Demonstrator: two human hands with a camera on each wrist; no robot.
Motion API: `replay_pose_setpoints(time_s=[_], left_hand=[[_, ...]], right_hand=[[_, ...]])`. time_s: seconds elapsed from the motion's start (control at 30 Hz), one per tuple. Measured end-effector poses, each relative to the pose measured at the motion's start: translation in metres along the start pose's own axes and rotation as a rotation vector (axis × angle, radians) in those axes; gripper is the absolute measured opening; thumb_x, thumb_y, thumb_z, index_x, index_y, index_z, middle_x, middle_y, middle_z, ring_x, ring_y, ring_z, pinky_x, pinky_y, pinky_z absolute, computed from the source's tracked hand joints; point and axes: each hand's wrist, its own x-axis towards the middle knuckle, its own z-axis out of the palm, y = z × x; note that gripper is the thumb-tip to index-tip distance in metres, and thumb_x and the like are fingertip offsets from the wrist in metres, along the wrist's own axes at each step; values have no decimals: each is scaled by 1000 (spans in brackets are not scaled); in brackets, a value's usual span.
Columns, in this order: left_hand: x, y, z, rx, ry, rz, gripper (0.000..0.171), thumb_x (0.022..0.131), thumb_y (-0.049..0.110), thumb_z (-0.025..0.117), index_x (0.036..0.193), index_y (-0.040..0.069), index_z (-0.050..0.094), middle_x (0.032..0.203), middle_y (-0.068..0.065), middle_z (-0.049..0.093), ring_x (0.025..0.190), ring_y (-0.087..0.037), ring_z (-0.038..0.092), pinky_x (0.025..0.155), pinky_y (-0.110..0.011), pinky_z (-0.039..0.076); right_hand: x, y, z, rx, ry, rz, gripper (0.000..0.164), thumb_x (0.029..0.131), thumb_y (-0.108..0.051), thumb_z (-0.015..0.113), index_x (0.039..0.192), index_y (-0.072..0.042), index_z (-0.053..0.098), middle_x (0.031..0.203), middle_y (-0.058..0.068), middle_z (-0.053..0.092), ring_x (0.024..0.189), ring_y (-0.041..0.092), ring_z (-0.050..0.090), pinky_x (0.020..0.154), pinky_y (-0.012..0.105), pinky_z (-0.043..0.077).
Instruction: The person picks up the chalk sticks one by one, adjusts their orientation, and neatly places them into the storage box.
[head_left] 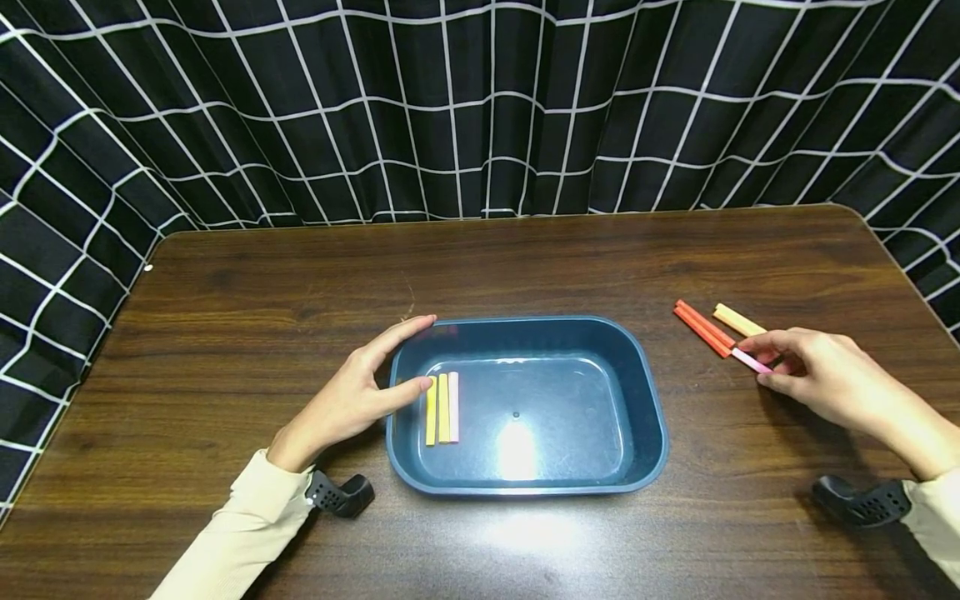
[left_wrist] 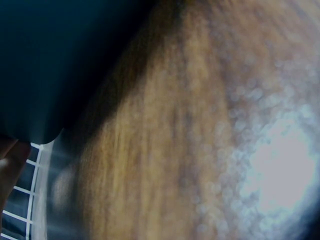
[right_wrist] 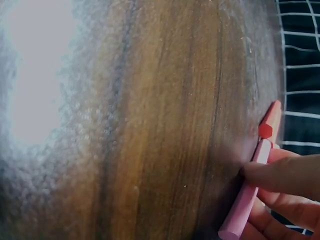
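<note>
A blue plastic bin stands on the table. Inside, at its left end, two yellow chalk sticks and a pale pink one lie side by side. My left hand rests against the bin's upper left corner, fingers fairly straight along the rim, thumb reaching over the wall near those sticks. At the right, my right hand pinches a pink chalk stick between thumb and fingers. Red chalk sticks lie just beyond its far end, and yellow chalk lies beside the fingertips, partly hidden by them.
The wood-grain table reaches back to a black curtain with a white grid. Black bands with cameras sit on both wrists, the left one near the bin's lower left corner.
</note>
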Motion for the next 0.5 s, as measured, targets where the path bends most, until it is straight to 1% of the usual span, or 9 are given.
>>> replay_pose_setpoints(time_s=[0.17,0.33,0.5], left_hand=[[0,0,0,-4,1,1,67,90,12,71,151,16,41,157,-4,41,146,-22,37,120,-48,31],[0,0,0,-15,0,-9,67,91,13,71,151,15,42,157,-4,40,146,-22,37,120,-49,30],[-1,-1,0,-14,-1,-8,66,91,14,70,151,16,42,157,-4,40,145,-23,38,119,-50,31]], right_hand=[[0,-1,-1,-12,-3,16,27,76,2,78,101,-5,72,75,-9,65,64,-12,42,55,24,35],[-1,-7,-7,-4,-13,49,25,76,2,77,100,-2,72,75,-7,65,65,-14,42,55,24,36],[-1,-15,-14,38,21,68,27,77,2,76,103,-1,71,74,-5,63,64,-12,43,53,20,36]])
